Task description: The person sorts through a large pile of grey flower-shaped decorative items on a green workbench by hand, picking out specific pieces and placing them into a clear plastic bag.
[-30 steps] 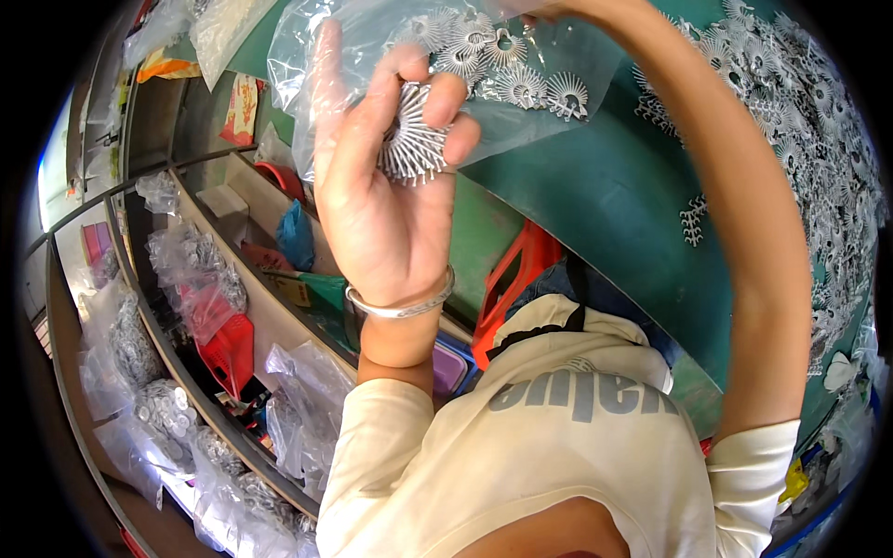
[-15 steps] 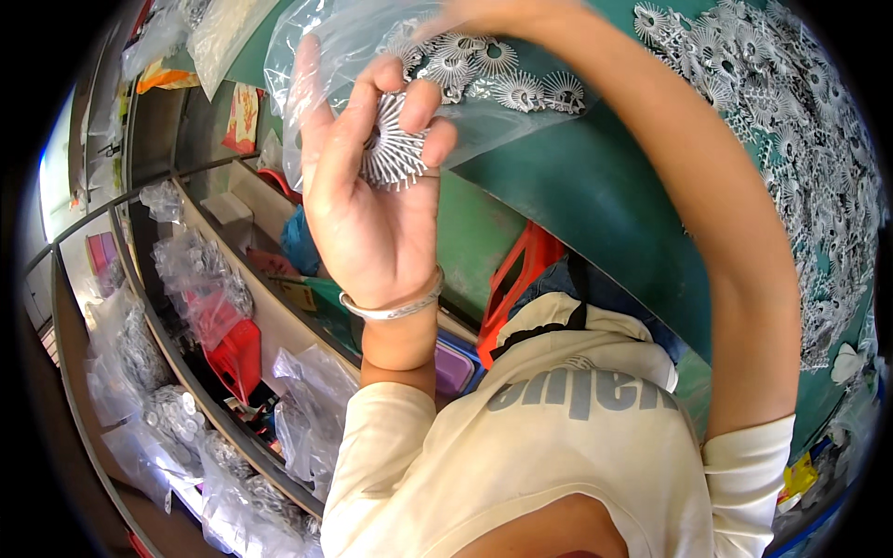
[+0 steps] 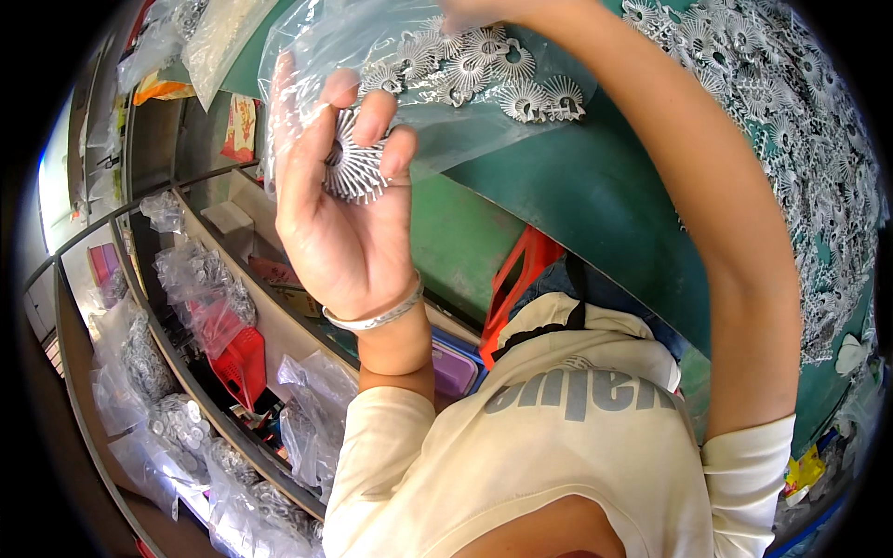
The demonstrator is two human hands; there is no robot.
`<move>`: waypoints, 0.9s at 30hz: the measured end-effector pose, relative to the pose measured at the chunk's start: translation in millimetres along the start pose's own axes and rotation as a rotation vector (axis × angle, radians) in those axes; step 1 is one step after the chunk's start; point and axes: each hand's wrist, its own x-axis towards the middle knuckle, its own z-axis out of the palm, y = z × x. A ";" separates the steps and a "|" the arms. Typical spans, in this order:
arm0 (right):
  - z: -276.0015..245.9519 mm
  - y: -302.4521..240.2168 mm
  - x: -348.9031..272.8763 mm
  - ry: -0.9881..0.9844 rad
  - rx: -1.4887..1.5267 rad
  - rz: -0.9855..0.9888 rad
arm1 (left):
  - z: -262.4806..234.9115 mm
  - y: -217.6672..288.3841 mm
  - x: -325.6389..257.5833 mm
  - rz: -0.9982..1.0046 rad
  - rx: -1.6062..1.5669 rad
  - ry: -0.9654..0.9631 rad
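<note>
My left hand (image 3: 339,246) is raised palm up with its fingers curled around a stack of grey spiked ring pieces (image 3: 356,167). Its outermost fingers lie against or behind the film of a clear plastic bag (image 3: 307,56). Several more grey spiked pieces (image 3: 473,67) show in or under that bag on the green tabletop (image 3: 614,200). At the top edge, my right hand (image 3: 488,9) reaches over the bag beside those pieces. It is smeared by motion and partly cut off, so its fingers cannot be made out.
A large heap of similar grey pieces (image 3: 791,139) covers the table's right side. To the left, a compartmented shelf (image 3: 223,279) holds filled plastic bags (image 3: 139,358) and a red basket (image 3: 240,365). A red stool (image 3: 521,279) stands below the table's edge.
My left hand has moved left and slightly down with the stack, and the bag film has shifted with it. More of the pieces at the bag show now. My right hand stays near the top edge.
</note>
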 end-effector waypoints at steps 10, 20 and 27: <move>4.6 -14.2 -21.6 0.191 -0.008 0.017 | -15.2 7.6 -0.5 0.025 -0.017 0.001; -17.3 -6.3 -57.2 -0.127 0.025 0.075 | -13.6 1.1 2.2 0.043 0.016 -0.036; -23.5 -31.5 -56.6 0.048 -0.078 0.185 | -12.8 -1.0 0.6 0.042 0.006 -0.041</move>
